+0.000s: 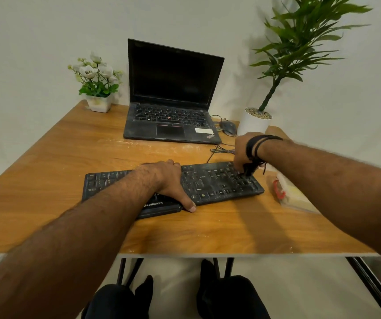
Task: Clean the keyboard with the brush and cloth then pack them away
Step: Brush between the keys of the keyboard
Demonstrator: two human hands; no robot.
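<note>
A dusty black keyboard [217, 183] lies across the middle of the wooden table [58, 162]. My left hand [168, 180] rests flat on its middle, fingers reaching the far edge and thumb stretched to the near edge. Over the right end of the keyboard, my right hand [244, 150] points downward and grips a small brush [249, 169]. Its dark bristles touch the keys, and most of the handle is hidden in my fist. A clear pouch [293, 194] with something yellow and a red part lies to the right of the keyboard.
An open black laptop [173, 100] stands at the back, with a mouse [228, 127] and cables to its right. A white flower pot [97, 88] sits back left, a tall potted plant [257, 120] back right. Pale dust streaks the table before the laptop.
</note>
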